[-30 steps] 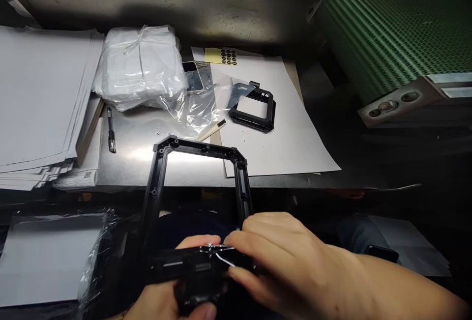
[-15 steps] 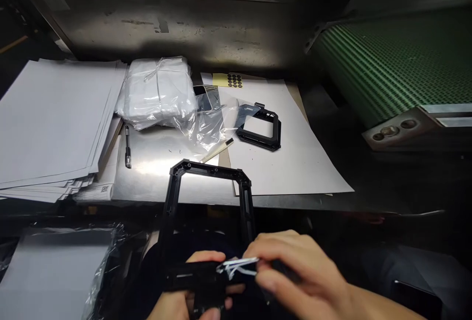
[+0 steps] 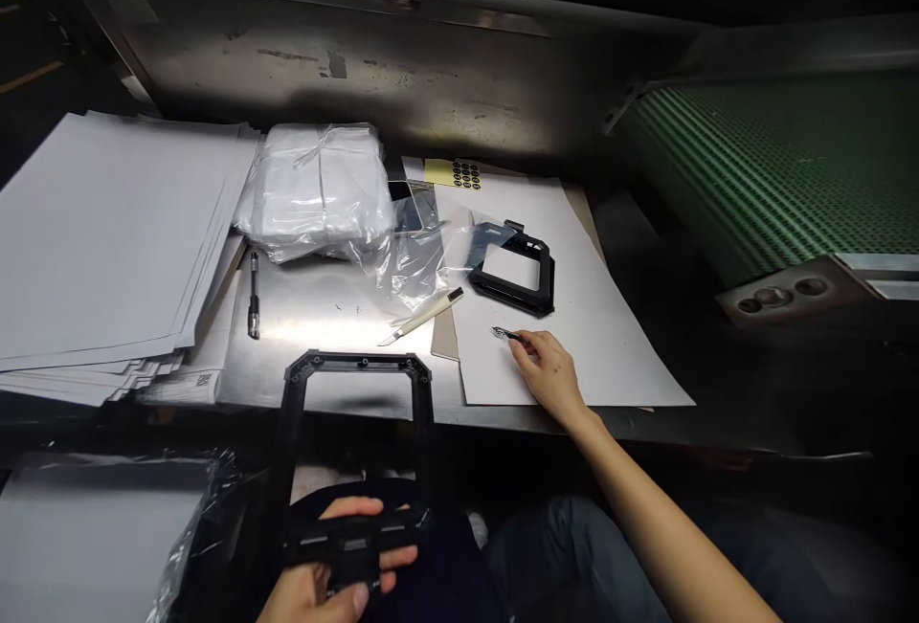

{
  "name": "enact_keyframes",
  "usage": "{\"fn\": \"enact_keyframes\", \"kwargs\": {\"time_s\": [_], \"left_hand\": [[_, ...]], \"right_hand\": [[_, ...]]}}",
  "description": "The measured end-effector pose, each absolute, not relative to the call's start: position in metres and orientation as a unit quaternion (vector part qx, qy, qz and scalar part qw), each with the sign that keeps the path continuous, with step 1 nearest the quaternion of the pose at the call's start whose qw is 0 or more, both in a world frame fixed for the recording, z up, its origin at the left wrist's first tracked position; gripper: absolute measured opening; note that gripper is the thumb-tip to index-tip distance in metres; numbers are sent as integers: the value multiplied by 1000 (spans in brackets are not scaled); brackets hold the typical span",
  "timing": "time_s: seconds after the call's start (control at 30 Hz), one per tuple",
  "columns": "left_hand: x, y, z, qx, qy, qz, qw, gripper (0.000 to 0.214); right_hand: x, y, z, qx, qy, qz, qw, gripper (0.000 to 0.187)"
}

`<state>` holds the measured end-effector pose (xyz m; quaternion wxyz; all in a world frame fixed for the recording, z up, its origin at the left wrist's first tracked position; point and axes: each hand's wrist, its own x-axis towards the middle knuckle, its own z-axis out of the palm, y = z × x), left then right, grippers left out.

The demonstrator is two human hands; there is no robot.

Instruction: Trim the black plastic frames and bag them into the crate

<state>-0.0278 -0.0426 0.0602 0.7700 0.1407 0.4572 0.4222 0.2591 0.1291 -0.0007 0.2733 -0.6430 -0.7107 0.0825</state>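
Note:
My left hand (image 3: 337, 561) is closed around the lower bar of a black plastic frame (image 3: 423, 417). The frame is roughly rectangular with cut corners, and its far end reaches over the table's front edge. Over the white sheet (image 3: 599, 355), my right hand (image 3: 549, 369) pinches a small thin piece (image 3: 505, 334), dark with a whitish, shiny end. Its kind is too small to make out. Just beyond that hand, a second black frame (image 3: 513, 298) lies on the sheet, partly overlapped by clear plastic film (image 3: 420, 269).
A light-handled craft knife (image 3: 423, 317) lies left of the sheet, blade bare. Further left are a black pen (image 3: 254, 298), a wrapped white bundle (image 3: 323, 188) and stacked paper (image 3: 122, 231). A yellow label sheet (image 3: 439, 171) lies behind. A green conveyor (image 3: 790, 173) stands right.
My right hand has moved away from the frame, forward over the white sheet, with the thin piece in its fingers. The frame in my left hand has shifted left and down in view.

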Motion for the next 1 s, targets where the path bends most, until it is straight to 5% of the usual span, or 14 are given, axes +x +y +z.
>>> {"fn": "enact_keyframes", "kwargs": {"time_s": [0.17,0.5,0.7,0.87,1.0], "left_hand": [[-39,-39,31,86,456,440,769,33],[-54,-16,24,-99,426,437,786,18],[-51,-7,21,-136,454,426,771,27],[-51,-7,17,-161,449,436,763,24],[-52,-8,16,-176,454,432,759,25]], "right_hand": [[221,134,13,-596,-765,-3,244,28],[136,180,27,-335,-939,45,72,21],[127,181,39,-390,-911,67,118,23],[126,177,37,-450,-851,100,253,27],[150,168,33,-464,-859,61,207,34]]}}
